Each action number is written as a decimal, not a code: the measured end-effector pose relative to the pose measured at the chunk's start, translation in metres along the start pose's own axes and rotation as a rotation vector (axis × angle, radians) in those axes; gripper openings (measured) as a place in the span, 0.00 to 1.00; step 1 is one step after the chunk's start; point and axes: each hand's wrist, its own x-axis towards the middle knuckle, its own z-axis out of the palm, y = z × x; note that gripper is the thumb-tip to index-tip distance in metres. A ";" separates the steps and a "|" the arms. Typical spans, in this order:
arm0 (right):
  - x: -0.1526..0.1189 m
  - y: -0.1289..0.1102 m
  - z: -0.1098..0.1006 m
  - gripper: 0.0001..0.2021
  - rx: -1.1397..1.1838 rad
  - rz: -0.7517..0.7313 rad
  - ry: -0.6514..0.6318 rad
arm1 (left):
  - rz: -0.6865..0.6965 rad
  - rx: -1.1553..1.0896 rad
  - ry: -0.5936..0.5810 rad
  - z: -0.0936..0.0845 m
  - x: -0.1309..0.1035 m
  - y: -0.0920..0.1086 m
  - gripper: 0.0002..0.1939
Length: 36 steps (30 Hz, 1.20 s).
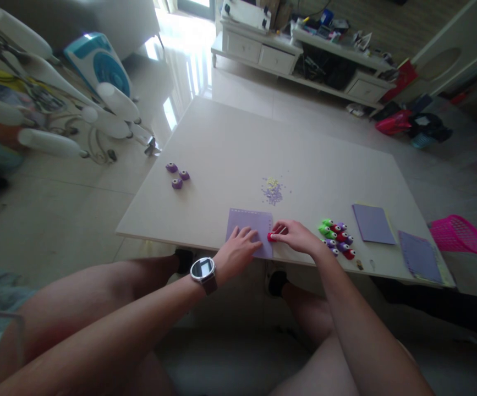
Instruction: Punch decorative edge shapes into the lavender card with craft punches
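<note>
A sheet of purple paper (248, 220) lies at the table's near edge, with a row of small punched holes along its far side and more down its right side. My left hand (243, 246) lies on the sheet with fingers spread, pressing it flat. At the sheet's right edge, my right hand (294, 235) grips a small red craft punch (270, 237) between thumb and fingers. Beyond the sheet is a little heap of purple and yellow paper bits (272, 190). Right of my right hand stands a cluster of green, red and purple craft punches (337, 236).
Three purple punches (176, 175) stand at the table's left. Toward the right lie a stack of purple paper (373, 224) and another purple stack (420, 256). A pink basket (459, 234) stands past the table's right edge. White table (221, 137) surface surrounds these things.
</note>
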 end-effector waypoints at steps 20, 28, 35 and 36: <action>0.020 -0.006 0.000 0.12 -0.189 0.210 0.083 | -0.002 -0.002 -0.008 0.002 0.002 0.001 0.20; 0.020 -0.028 0.006 0.08 -0.340 0.305 0.086 | -0.010 0.017 -0.023 -0.004 0.003 0.005 0.20; 0.011 -0.024 -0.005 0.10 -0.274 0.251 0.080 | -0.015 0.043 -0.031 -0.002 0.006 0.006 0.20; 0.008 -0.022 -0.008 0.10 -0.271 0.249 0.097 | -0.016 0.035 -0.028 -0.002 0.006 0.006 0.20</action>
